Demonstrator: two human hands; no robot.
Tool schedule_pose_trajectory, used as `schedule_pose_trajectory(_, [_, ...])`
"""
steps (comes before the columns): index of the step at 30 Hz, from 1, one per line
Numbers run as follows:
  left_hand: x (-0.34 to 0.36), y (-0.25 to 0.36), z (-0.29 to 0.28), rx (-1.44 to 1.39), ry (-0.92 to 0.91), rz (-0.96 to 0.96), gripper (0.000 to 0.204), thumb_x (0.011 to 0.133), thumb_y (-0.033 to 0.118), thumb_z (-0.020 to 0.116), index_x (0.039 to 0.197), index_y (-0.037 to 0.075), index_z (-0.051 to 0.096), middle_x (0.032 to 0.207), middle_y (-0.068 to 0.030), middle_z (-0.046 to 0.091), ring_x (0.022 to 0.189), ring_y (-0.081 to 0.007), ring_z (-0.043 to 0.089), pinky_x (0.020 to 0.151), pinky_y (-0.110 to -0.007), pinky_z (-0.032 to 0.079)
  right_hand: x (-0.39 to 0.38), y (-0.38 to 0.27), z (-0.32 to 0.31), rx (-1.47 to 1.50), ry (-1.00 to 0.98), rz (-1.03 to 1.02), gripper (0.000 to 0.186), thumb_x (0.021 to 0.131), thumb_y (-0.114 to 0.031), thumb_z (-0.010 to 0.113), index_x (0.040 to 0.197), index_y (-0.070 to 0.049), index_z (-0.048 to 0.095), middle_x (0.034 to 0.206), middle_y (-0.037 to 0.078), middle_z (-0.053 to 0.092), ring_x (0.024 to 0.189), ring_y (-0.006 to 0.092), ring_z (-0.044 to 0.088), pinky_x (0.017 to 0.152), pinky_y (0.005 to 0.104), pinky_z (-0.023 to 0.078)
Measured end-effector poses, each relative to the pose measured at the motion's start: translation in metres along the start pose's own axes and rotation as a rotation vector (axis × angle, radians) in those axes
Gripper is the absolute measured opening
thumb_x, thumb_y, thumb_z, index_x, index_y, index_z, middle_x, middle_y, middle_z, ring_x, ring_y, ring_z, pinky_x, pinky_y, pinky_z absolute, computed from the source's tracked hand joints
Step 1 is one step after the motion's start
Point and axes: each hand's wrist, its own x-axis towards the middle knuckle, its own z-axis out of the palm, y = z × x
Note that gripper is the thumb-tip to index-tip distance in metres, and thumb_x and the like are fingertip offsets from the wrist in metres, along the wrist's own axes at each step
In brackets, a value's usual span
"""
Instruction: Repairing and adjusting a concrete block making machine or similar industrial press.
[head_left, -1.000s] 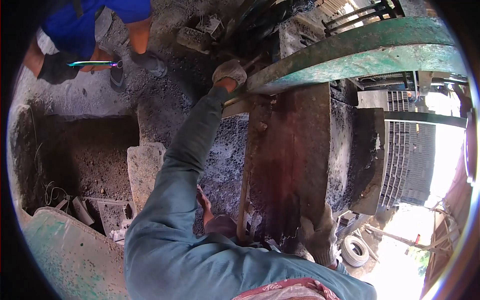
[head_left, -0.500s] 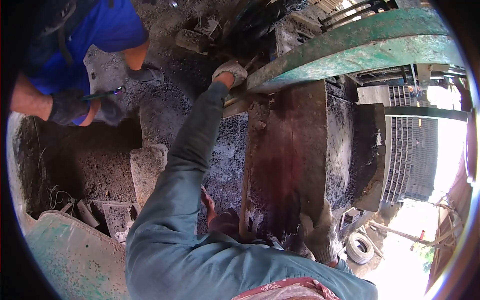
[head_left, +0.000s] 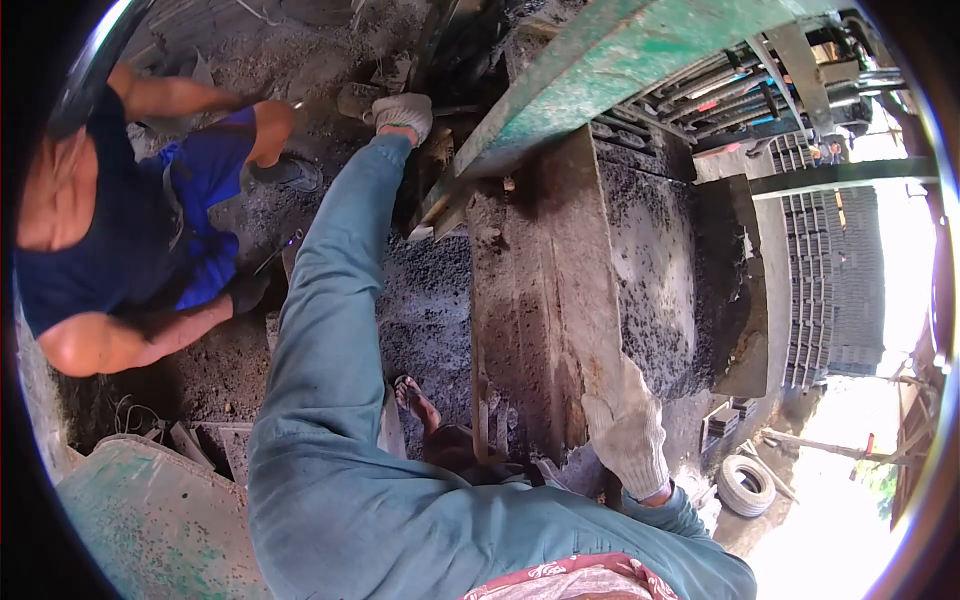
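Note:
My left hand (head_left: pixel 403 115), in a pale knitted glove, reaches far ahead at the end of a stretched arm. Its fingers are closed round a dark rod (head_left: pixel 452 109), of which only a short end shows beside the glove. My right hand (head_left: pixel 632 432), gloved too, grips the near right edge of a rusty metal trough (head_left: pixel 535 300). Its fingers bend over the edge and are partly hidden. Dark grit clings to the trough's inner wall. A thick green metal beam (head_left: pixel 600 90) slants over the trough's far end, just right of my left hand.
A co-worker (head_left: pixel 130 230) in blue shorts bends at the left, holding a thin tool (head_left: pixel 278 250). A green-coated metal sheet (head_left: pixel 160 520) lies lower left. Grey blocks (head_left: pixel 850 280) are stacked at the right, with a tyre (head_left: pixel 745 486) nearer. A bare foot (head_left: pixel 416 402) shows below my arm.
My left hand has moved left and farther out with the rod. The green beam slants more steeply in view. The co-worker has bent lower. My right hand stays by the trough's edge.

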Motion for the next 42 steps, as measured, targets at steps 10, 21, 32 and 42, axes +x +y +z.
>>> schedule_pose_trajectory(10, [-0.003,0.013,0.018,-0.119,-0.192,-0.069,0.029,0.084,0.017,0.061,0.104,0.003,0.076,0.108,-0.0209,0.074,0.101,-0.0432,0.072,0.075,-0.057,0.057,0.003,0.013,-0.001,0.080,0.003,-0.071,0.060,0.086,-0.010,0.068,0.142,-0.002,0.050,0.128,0.023,0.064,0.116,0.0386,0.065,0.097,0.0424,0.054])
schedule_pose_trajectory(21, [-0.084,-0.010,0.006,-1.573,0.055,-0.523,0.025,0.094,0.031,0.068,0.099,0.006,0.066,0.072,-0.0049,0.062,0.050,-0.0171,0.056,0.048,-0.036,0.051,0.001,0.017,0.006,0.069,0.005,-0.101,0.066,0.084,-0.013,0.074,0.142,0.003,0.047,0.127,0.026,0.064,0.115,0.0405,0.065,0.097,0.0435,0.053])
schedule_pose_trajectory(32, [-0.046,0.017,0.041,-2.754,0.841,-0.795,0.039,0.100,0.040,0.056,0.080,0.006,0.057,0.072,-0.0071,0.059,0.066,-0.0274,0.060,0.077,-0.048,0.054,0.001,0.013,0.009,0.107,-0.017,-0.030,0.066,0.083,-0.013,0.075,0.142,0.002,0.048,0.124,0.027,0.064,0.114,0.0428,0.064,0.097,0.0467,0.052])
schedule_pose_trajectory(42, [-0.031,-0.003,0.034,-2.388,0.851,-0.638,0.040,0.098,0.051,0.052,0.074,0.020,0.049,0.049,0.0020,0.037,0.044,-0.0188,0.040,0.062,-0.051,0.052,0.002,0.014,0.009,0.039,-0.016,-0.019,0.057,0.084,-0.007,0.069,0.136,0.003,0.050,0.112,0.022,0.069,0.104,0.0357,0.069,0.090,0.0418,0.055])
